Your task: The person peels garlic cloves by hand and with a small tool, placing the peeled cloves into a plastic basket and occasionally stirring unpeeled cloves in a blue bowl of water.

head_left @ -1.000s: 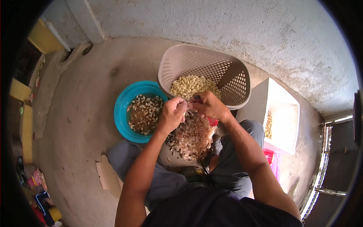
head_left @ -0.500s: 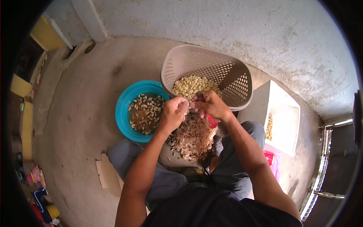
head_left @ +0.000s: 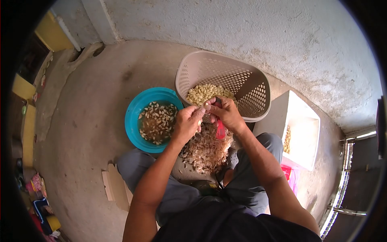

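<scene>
My left hand (head_left: 188,124) is closed, with pale garlic cloves (head_left: 198,128) showing at its fingers. My right hand (head_left: 227,114) meets it fingertip to fingertip, holding a small knife with a red handle (head_left: 220,130) that hangs below the palm. A whitish clove (head_left: 207,105) shows at the pinched fingertips. Below the hands lies a heap of papery garlic skins (head_left: 207,151). Just beyond them, peeled cloves (head_left: 207,92) lie in a brown perforated basket (head_left: 246,66). To the left, a blue basin (head_left: 132,127) holds unpeeled cloves (head_left: 159,121) in brownish water.
A white foam box (head_left: 308,137) with some pale pieces inside stands on the right, near something pink (head_left: 291,175). Flattened cardboard (head_left: 116,183) lies beside my left knee. A rough wall (head_left: 242,28) rises behind the basket. Assorted household items (head_left: 42,201) lie at the far left.
My fingertips have shifted slightly, and the red handle has swung to hang more upright. The whole view has tilted a little, so the basket and basin appear slightly lower and further right.
</scene>
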`<state>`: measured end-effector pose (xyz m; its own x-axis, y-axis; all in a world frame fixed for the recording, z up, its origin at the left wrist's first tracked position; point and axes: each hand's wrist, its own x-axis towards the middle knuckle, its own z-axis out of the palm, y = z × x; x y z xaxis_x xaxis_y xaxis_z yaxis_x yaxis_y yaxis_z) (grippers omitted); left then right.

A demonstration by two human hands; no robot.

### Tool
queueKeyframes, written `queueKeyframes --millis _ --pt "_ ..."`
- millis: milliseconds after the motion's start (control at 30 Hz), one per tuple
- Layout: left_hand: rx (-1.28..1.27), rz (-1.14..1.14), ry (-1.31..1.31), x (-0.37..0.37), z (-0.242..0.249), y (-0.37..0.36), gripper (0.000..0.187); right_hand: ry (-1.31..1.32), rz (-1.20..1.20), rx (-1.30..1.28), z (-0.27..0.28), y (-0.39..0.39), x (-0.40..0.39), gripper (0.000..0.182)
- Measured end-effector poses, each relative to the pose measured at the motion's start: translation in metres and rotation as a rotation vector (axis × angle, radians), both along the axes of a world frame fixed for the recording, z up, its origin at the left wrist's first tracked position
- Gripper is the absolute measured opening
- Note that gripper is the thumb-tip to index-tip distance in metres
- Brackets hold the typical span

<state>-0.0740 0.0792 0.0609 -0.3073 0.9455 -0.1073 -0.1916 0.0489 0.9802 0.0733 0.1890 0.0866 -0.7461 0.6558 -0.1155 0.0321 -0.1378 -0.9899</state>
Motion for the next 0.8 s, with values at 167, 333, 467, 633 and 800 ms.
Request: queueKeyframes --millis 167,333,467,633,800 --pt "0.032 0.039 -0.091 0.001 -0.008 0.000 0.019 -0.110 0.022 0.172 -0.002 -0.003 -0.003 0.015" --pt "0.099 0.114 -0.173 0.008 -0.011 0.001 0.015 0.052 -0.060 -0.325 -0.012 -0.006 -0.007 0.012" --pt "0.085 0.178 -0.183 0.011 -0.011 0.003 0.015 0.134 -0.072 -0.526 -0.026 -0.009 -0.011 0.014" --pt "0.080 0.189 -0.156 0.005 -0.017 0.005 0.014 -0.044 -0.054 -0.042 -0.011 -0.010 -0.014 0.023" --pt "0.087 0.159 -0.147 0.003 -0.016 0.003 0.013 -0.047 0.094 -0.020 -0.015 -0.003 -0.007 0.020"
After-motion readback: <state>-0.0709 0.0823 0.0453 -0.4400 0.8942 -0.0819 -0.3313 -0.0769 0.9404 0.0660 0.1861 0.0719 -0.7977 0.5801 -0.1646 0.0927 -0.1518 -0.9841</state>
